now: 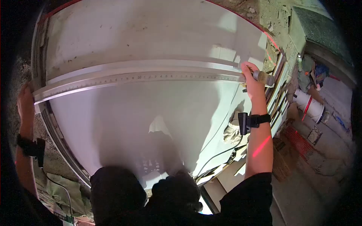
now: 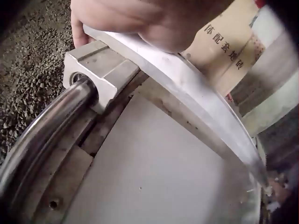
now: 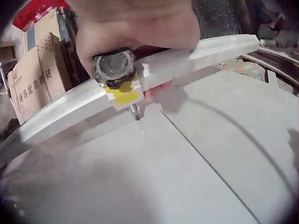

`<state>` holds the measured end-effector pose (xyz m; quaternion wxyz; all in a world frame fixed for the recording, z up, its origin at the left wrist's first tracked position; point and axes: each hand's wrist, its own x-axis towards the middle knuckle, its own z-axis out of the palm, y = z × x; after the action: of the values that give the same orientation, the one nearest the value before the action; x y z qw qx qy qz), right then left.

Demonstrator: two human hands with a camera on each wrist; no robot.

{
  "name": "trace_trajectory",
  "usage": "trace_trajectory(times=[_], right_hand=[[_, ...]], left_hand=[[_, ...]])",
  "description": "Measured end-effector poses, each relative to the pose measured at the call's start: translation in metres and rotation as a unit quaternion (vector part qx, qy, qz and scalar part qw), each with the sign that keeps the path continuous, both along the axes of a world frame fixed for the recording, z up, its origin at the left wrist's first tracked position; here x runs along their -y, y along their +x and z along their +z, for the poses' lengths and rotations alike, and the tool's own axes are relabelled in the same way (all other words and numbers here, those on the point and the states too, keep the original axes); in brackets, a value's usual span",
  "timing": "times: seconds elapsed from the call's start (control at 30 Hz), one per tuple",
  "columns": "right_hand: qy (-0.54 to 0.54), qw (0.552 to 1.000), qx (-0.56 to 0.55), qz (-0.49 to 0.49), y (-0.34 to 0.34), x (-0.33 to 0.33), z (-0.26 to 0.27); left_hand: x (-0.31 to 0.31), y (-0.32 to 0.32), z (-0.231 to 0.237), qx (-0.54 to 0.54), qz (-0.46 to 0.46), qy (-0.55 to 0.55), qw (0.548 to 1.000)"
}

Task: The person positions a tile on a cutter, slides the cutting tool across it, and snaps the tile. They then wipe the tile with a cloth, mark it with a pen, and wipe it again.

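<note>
A long aluminium straightedge with a printed scale lies across a large pale slab. My left hand grips its left end, above a grey slider block on a chrome rail. Near the other end, my right hand holds a small hand tool with a round grey end, a yellow label and a thin metal tip pointing down at the slab. That tool stands right against the straightedge, and the fingers partly hide it.
A thin dark line runs over the slab from near the tool's tip. Crumpled cloth and a black cable lie by the right edge. Beyond are a white cylinder and a cardboard box. Gravel covers the ground at left.
</note>
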<state>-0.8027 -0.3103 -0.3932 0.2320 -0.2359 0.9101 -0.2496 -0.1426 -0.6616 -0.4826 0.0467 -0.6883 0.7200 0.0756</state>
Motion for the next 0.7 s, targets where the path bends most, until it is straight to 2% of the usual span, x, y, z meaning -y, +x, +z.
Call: trace_trajectory(times=[0.07, 0.13, 0.27, 0.33, 0.37, 0.43, 0.57, 0.6, 0.67, 0.7], right_hand=[[0.003, 0.999, 0.041, -0.008, -0.001, 0.001, 0.0], [0.019, 0.999, 0.043, -0.007, -0.001, 0.002, 0.002], [0.052, 0.998, 0.012, 0.019, 0.001, 0.006, 0.004], [0.058, 0.998, 0.008, 0.018, -0.001, 0.007, 0.004], [0.065, 0.998, 0.006, 0.017, 0.0, 0.007, 0.003], [0.087, 0.996, 0.018, 0.024, 0.001, 0.01, 0.007], [0.099, 0.995, 0.017, 0.026, -0.004, 0.003, -0.003], [0.115, 0.992, 0.019, 0.036, -0.007, 0.0, -0.003], [0.119, 0.992, 0.021, 0.04, -0.007, 0.002, 0.0], [0.123, 0.991, 0.021, 0.046, -0.006, 0.003, -0.002]], left_hand=[[-0.002, -0.012, 0.008, 0.004, 0.003, -0.018, 1.0], [-0.011, -0.026, 0.021, -0.034, -0.008, 0.022, 0.999], [-0.014, -0.037, 0.023, -0.028, -0.024, 0.013, 0.999], [-0.02, -0.046, 0.028, -0.074, 0.023, 0.017, 0.997], [-0.019, -0.042, 0.025, -0.073, 0.022, 0.018, 0.997], [-0.014, -0.024, 0.017, -0.087, -0.038, -0.016, 0.995], [-0.011, -0.029, 0.019, -0.082, -0.028, 0.029, 0.996], [-0.011, -0.038, 0.024, -0.226, 0.108, 0.097, 0.963], [-0.02, -0.075, 0.045, -0.384, 0.311, 0.111, 0.862], [-0.018, -0.076, 0.048, -0.382, 0.309, 0.108, 0.864]])
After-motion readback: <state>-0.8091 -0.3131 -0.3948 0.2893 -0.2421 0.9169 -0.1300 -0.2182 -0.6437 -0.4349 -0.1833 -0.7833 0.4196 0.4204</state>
